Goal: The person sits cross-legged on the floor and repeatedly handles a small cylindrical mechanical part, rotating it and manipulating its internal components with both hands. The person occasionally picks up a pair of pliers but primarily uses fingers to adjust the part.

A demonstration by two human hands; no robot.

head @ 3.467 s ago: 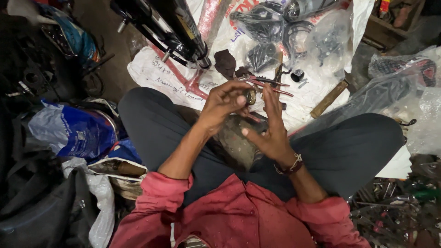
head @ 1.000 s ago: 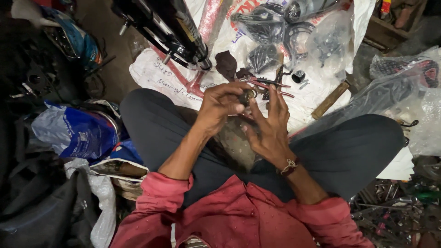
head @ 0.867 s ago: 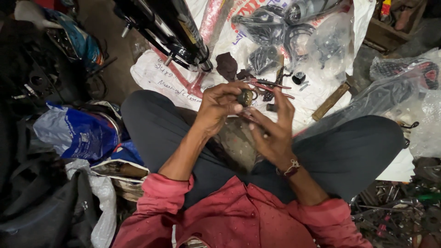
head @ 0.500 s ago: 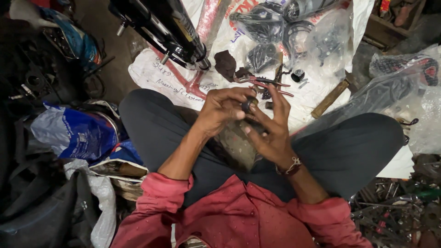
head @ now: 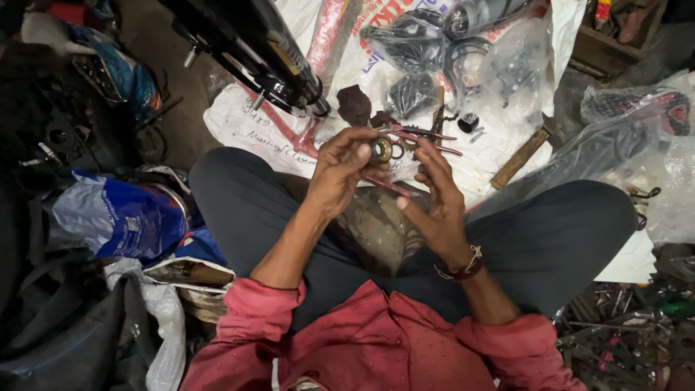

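Left hand (head: 340, 170) pinches a small round metal ring (head: 381, 149) at its fingertips; right hand (head: 434, 203) is open, fingers spread just beside it.

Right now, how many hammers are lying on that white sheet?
1. A wooden-handled hammer lies at the right edge of the white sheet, beside the person's knee. Others may hide under the plastic bags.

I sit on a dark floor (head: 156, 43) in dim light. A white printed sheet (head: 507, 123) covers the ground before me. A wooden box (head: 604, 51) stands at my upper right, clutter all around.
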